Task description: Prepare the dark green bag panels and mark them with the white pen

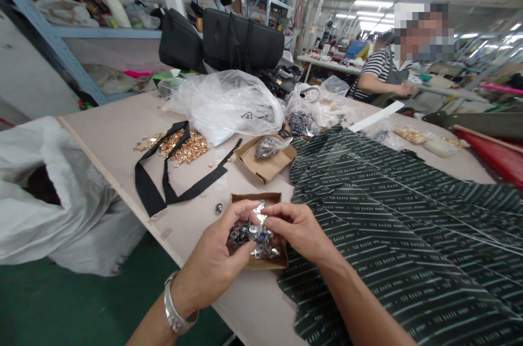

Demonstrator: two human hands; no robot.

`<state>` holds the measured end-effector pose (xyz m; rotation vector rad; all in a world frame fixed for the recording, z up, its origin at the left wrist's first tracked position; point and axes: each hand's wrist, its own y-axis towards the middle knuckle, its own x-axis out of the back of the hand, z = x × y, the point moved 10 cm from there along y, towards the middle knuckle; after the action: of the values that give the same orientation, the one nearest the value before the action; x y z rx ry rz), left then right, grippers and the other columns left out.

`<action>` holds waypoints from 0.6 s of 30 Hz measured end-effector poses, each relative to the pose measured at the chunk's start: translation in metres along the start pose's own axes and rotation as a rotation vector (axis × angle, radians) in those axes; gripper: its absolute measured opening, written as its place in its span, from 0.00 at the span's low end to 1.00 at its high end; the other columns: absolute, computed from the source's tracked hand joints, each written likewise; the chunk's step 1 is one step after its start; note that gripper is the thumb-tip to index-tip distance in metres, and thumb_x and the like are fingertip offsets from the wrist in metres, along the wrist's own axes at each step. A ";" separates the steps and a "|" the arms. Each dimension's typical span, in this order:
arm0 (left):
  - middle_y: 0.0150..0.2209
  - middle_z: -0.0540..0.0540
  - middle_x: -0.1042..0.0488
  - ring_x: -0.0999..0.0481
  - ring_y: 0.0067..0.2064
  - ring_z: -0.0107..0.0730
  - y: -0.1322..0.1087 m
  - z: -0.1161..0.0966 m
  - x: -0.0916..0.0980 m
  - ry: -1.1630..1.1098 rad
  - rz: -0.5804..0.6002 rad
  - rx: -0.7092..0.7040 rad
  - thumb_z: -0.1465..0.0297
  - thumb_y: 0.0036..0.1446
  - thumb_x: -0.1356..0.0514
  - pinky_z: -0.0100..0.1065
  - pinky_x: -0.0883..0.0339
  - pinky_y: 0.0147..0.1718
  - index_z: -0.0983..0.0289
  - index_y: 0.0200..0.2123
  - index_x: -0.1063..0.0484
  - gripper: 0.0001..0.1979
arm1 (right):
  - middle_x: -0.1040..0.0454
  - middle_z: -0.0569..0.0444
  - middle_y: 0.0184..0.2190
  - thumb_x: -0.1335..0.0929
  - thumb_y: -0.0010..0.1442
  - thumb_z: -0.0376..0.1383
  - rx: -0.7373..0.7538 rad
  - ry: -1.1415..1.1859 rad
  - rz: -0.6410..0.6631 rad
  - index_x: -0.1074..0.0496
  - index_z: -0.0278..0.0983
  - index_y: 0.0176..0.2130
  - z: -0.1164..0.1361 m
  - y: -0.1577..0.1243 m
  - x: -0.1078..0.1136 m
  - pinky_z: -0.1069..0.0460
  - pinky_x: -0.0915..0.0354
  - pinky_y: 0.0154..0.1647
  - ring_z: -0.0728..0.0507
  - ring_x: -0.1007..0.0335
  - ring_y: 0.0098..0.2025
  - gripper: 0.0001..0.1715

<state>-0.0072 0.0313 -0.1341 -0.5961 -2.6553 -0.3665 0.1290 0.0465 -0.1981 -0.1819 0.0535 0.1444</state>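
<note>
My left hand [220,256] and my right hand [296,229] meet over a small cardboard box [263,264] of silver metal rings [255,237] at the table's near edge. Both hands have their fingers pinched together on a small silver ring between the fingertips. A silver bracelet circles my left wrist. My right forearm rests on dark green striped fabric [400,237] that covers the right half of the table.
Black webbing straps [163,182] lie beside a pile of gold fittings [183,147]. A second cardboard box [267,158] holds a bag of dark parts. Clear plastic bags [229,103] and black bags [241,43] sit further back. A person in a striped shirt [378,71] works at another table.
</note>
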 end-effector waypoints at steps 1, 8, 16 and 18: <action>0.45 0.48 0.31 0.30 0.50 0.29 -0.001 0.000 0.000 -0.006 -0.003 -0.007 0.78 0.57 0.43 0.30 0.38 0.53 0.53 0.54 0.40 0.24 | 0.24 0.54 0.27 0.25 0.50 0.43 0.014 0.000 -0.022 0.21 0.34 0.39 0.000 0.001 0.001 0.57 0.36 0.22 0.52 0.35 0.21 0.19; 0.44 0.46 0.30 0.29 0.48 0.25 -0.003 0.000 0.003 -0.038 -0.001 -0.036 0.79 0.57 0.43 0.26 0.39 0.52 0.51 0.54 0.40 0.25 | 0.22 0.54 0.29 0.29 0.56 0.43 0.104 -0.082 -0.027 0.21 0.35 0.44 0.018 -0.001 0.003 0.56 0.36 0.25 0.51 0.34 0.23 0.19; 0.45 0.46 0.30 0.29 0.49 0.25 0.001 -0.003 0.000 -0.015 0.022 -0.067 0.79 0.57 0.42 0.25 0.39 0.52 0.51 0.54 0.41 0.25 | 0.23 0.57 0.27 0.26 0.54 0.42 0.077 0.079 0.220 0.19 0.36 0.35 0.022 -0.007 -0.022 0.57 0.38 0.30 0.52 0.33 0.27 0.12; 0.46 0.46 0.30 0.29 0.50 0.25 0.001 -0.001 -0.001 -0.010 0.029 -0.054 0.79 0.57 0.42 0.25 0.39 0.52 0.51 0.53 0.40 0.24 | 0.23 0.57 0.28 0.24 0.51 0.39 0.082 0.114 0.188 0.19 0.36 0.34 0.018 -0.004 -0.019 0.57 0.37 0.31 0.52 0.32 0.28 0.10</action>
<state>-0.0053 0.0312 -0.1333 -0.6534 -2.6504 -0.4293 0.1119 0.0432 -0.1788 -0.1033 0.1900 0.3185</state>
